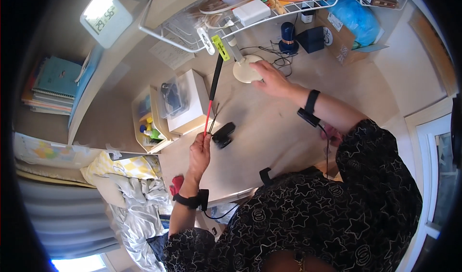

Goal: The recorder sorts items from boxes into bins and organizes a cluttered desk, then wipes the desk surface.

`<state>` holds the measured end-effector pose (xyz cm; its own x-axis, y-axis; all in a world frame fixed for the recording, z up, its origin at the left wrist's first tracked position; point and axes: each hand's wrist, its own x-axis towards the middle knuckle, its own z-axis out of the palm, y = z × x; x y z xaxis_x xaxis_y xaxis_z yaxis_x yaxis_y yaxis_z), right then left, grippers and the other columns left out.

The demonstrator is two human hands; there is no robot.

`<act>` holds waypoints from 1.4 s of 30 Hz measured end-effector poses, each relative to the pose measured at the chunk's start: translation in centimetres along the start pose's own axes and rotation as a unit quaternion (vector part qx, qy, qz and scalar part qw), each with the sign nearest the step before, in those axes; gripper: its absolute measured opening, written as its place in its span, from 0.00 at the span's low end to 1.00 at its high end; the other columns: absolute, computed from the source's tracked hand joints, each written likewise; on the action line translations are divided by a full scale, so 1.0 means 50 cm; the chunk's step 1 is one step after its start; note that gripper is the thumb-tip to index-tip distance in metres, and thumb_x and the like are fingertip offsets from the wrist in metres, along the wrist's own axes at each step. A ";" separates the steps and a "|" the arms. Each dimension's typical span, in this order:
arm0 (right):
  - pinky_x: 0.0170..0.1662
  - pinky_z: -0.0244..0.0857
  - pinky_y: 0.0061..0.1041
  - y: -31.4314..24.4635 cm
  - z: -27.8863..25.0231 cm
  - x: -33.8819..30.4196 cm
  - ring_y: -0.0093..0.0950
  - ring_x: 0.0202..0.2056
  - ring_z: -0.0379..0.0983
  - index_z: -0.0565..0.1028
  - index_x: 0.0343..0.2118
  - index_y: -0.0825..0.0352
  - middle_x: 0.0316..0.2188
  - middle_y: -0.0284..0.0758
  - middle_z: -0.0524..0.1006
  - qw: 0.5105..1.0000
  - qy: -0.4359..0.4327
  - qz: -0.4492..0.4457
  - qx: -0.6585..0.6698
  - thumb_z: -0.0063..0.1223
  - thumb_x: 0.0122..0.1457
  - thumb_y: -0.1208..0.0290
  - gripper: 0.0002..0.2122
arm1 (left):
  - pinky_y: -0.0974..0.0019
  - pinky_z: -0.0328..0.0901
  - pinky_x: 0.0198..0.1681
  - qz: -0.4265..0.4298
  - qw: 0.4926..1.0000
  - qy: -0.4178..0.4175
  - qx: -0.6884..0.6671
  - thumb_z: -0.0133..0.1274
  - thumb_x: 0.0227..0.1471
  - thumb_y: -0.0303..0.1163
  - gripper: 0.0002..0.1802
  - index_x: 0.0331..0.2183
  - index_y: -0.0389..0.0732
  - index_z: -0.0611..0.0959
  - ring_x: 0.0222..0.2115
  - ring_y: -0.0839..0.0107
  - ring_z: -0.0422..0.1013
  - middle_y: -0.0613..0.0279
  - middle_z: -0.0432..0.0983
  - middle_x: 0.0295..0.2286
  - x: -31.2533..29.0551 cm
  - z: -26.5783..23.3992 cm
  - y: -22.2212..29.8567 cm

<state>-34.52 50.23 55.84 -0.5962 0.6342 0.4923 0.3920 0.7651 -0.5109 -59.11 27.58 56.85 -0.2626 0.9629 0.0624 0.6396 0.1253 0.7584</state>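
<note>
My left hand (198, 154) is closed round the lower end of a thin red rod with a black grip (216, 79), which slants upward. The grip's top meets a yellow-green clip (220, 47) at the wire rack's front edge; I cannot tell whether the clip holds it. Beside my left hand is a blurred black object (223, 135) with thin dark strands above it, and whether it hangs or lies on the desk is unclear. My right hand (275, 81) is over the cream round lamp base (244, 72), fingers apart and nothing in them.
A white wire rack (288, 16) with a white box, an orange round tin and other things runs above the desk (269, 137). Behind are dark cables, a dark blue bottle (288, 37) and a cardboard box (341, 46). At left stand a white box (192, 99) and a cream bin (156, 139).
</note>
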 end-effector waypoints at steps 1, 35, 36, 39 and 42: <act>0.47 0.60 0.34 0.027 0.018 0.021 0.40 0.46 0.63 0.62 0.49 0.62 0.45 0.43 0.65 0.999 0.013 0.043 0.013 0.54 0.46 0.68 0.25 | 0.64 0.61 0.24 0.001 1.000 0.008 0.029 0.45 0.54 0.34 0.12 0.31 0.35 0.75 0.17 0.66 0.63 0.51 0.67 0.17 0.014 -0.003 -0.003; 0.31 0.69 0.23 -0.102 0.094 -0.154 0.23 0.33 0.71 0.71 0.37 0.65 0.32 0.31 0.73 0.686 -0.179 0.415 0.570 0.53 0.53 0.64 0.12 | 0.75 0.61 0.27 -0.203 0.932 -0.224 -0.198 0.44 0.54 0.34 0.17 0.45 0.40 0.72 0.22 0.79 0.63 0.70 0.66 0.20 -0.172 0.020 -0.039; 0.32 0.69 0.23 -0.103 0.087 -0.166 0.23 0.34 0.71 0.71 0.37 0.65 0.32 0.31 0.73 0.687 -0.182 0.407 0.574 0.52 0.53 0.66 0.11 | 0.73 0.62 0.30 -0.151 0.949 -0.223 -0.166 0.43 0.54 0.33 0.17 0.45 0.39 0.72 0.25 0.77 0.64 0.68 0.67 0.21 -0.177 0.025 -0.042; 0.35 0.72 0.30 -0.094 0.079 -0.196 0.28 0.39 0.70 0.69 0.42 0.65 0.37 0.33 0.71 0.731 -0.239 0.387 0.510 0.50 0.54 0.69 0.13 | 0.60 0.63 0.32 -0.081 0.974 -0.187 -0.095 0.42 0.53 0.36 0.13 0.38 0.41 0.74 0.27 0.57 0.69 0.49 0.73 0.26 -0.194 0.035 -0.051; 0.38 0.71 0.32 -0.086 0.090 -0.237 0.29 0.40 0.70 0.69 0.39 0.65 0.36 0.33 0.70 0.690 -0.258 0.408 0.539 0.49 0.54 0.72 0.09 | 0.54 0.63 0.32 0.009 0.985 -0.164 -0.044 0.42 0.53 0.37 0.13 0.35 0.38 0.74 0.30 0.46 0.68 0.44 0.72 0.29 -0.203 0.041 -0.063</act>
<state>-32.32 38.92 49.01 -0.7639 0.4680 -0.4443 0.1620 -0.5273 -0.8341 -56.99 17.91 52.50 0.0046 0.9920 -0.1258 0.5735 0.1005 0.8130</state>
